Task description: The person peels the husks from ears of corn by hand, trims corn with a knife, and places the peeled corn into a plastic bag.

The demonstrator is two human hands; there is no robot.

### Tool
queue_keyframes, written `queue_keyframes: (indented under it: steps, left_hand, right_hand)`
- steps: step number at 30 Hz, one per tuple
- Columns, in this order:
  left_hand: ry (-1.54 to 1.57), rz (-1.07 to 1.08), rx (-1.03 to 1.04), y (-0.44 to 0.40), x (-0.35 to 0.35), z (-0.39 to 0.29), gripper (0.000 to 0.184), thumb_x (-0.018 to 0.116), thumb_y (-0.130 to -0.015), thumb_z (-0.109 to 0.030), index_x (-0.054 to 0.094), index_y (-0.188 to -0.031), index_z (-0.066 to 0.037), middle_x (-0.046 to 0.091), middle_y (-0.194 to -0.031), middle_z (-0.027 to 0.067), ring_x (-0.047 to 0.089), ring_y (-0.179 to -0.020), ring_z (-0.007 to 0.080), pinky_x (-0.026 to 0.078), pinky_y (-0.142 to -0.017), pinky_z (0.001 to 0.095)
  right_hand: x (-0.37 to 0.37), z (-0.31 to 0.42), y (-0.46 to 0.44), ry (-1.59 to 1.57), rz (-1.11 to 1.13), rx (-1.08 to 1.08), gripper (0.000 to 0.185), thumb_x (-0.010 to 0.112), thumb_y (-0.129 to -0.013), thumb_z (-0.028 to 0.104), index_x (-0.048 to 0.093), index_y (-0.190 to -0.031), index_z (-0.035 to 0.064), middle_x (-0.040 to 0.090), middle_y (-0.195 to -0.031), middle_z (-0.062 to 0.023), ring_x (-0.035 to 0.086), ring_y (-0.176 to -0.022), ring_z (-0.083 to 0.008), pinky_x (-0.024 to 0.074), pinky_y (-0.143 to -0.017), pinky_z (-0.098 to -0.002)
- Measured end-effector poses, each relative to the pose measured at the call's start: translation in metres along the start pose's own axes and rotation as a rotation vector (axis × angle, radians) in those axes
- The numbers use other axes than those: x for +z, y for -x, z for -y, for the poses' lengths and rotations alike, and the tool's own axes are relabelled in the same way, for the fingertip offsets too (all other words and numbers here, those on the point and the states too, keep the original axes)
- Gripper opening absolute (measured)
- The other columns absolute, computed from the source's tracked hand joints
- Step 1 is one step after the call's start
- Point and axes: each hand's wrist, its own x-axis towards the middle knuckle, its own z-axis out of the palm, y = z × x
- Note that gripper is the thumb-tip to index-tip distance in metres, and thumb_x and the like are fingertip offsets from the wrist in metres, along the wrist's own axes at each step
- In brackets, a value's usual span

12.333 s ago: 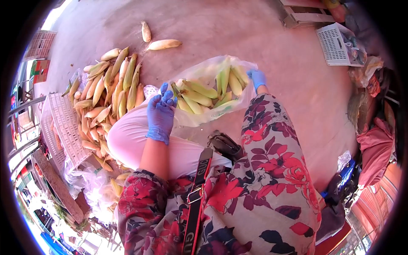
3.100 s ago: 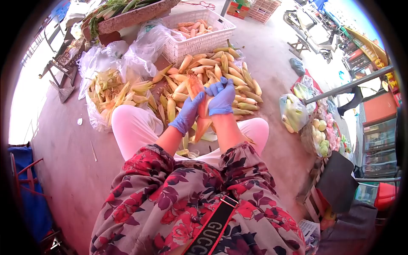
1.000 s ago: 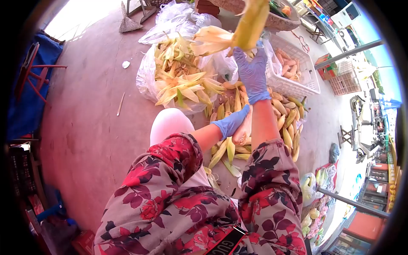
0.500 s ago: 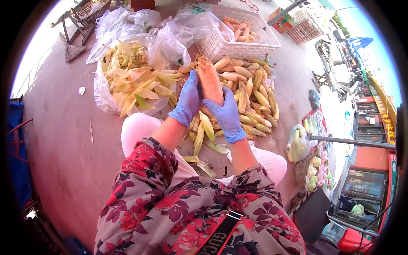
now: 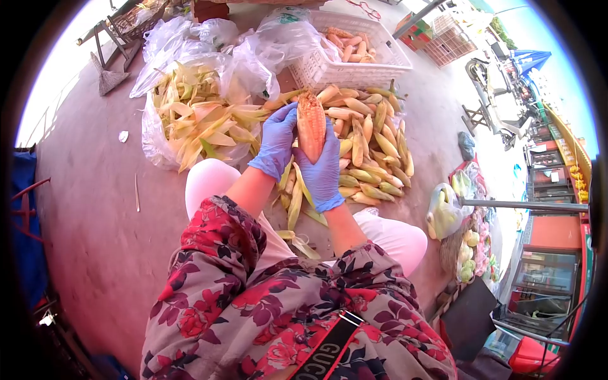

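A husked ear of corn (image 5: 311,130), with orange-pink kernels, is held upright between my two blue-gloved hands. My left hand (image 5: 278,140) grips it along its left side. My right hand (image 5: 322,170) wraps its lower end and right side. Behind and to the right of the hands lies a heap of corn ears in their husks (image 5: 373,149). To the left, a pile of stripped husks (image 5: 206,120) rests on clear plastic. Some loose husk pieces (image 5: 297,244) lie on the ground between my knees.
A white plastic crate (image 5: 354,73) with several husked ears stands beyond the heap. Clear plastic bags (image 5: 253,54) bunch beside it. Bagged vegetables (image 5: 443,212) sit to the right, near a metal pole (image 5: 525,204). A broom (image 5: 109,76) is at the far left.
The ear has turned so that its kernel rows face me, and it stands more upright. My right hand has shifted slightly left and now wraps its side.
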Motion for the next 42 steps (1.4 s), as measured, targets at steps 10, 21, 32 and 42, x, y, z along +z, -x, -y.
queue_keyframes:
  steps: [10,21,32,42]
  left_hand:
    - [-0.017,0.488,0.043,0.002,0.008,-0.029,0.043,0.053,-0.088,-0.033,0.051,-0.116,-0.001,0.057,-0.114,0.0118,0.059,-0.094,0.0237,0.046,-0.086,0.036]
    - [-0.191,0.501,-0.161,0.01,0.004,-0.036,0.033,0.06,-0.084,-0.02,0.057,-0.107,0.003,0.06,-0.078,0.0064,0.058,-0.068,0.0148,0.049,-0.068,0.0274]
    - [-0.616,0.329,-0.33,0.021,-0.007,0.003,0.083,0.061,-0.079,-0.048,0.024,-0.137,-0.002,0.035,-0.134,0.0144,0.038,-0.12,0.0214,0.038,-0.094,0.034]
    - [-0.203,-0.031,-0.425,-0.051,0.03,0.069,0.057,0.068,-0.075,-0.023,0.044,-0.122,-0.001,0.06,-0.1,0.012,0.059,-0.075,0.0174,0.051,-0.069,0.0293]
  right_hand:
    - [-0.016,-0.005,0.004,-0.666,0.29,0.395,0.057,0.064,-0.074,0.016,0.041,-0.123,-0.0034,0.053,-0.109,-0.0108,0.053,-0.097,-0.0179,0.0439,-0.086,-0.0293]
    - [-0.02,-0.01,0.013,-0.722,0.587,0.831,0.053,0.074,-0.07,0.025,0.052,-0.111,-0.002,0.06,-0.096,-0.007,0.058,-0.086,-0.0157,0.0465,-0.077,-0.0275]
    - [-0.033,-0.043,0.032,-1.078,0.308,0.932,0.047,0.052,-0.089,0.031,0.042,-0.124,0.0011,0.055,-0.11,-0.0098,0.055,-0.099,-0.0197,0.0442,-0.087,-0.0311]
    - [-0.141,-0.199,-0.03,-0.651,-0.092,0.893,0.038,0.036,-0.096,0.029,0.058,-0.11,0.0005,0.061,-0.098,-0.0071,0.055,-0.086,-0.0116,0.0438,-0.078,-0.0256]
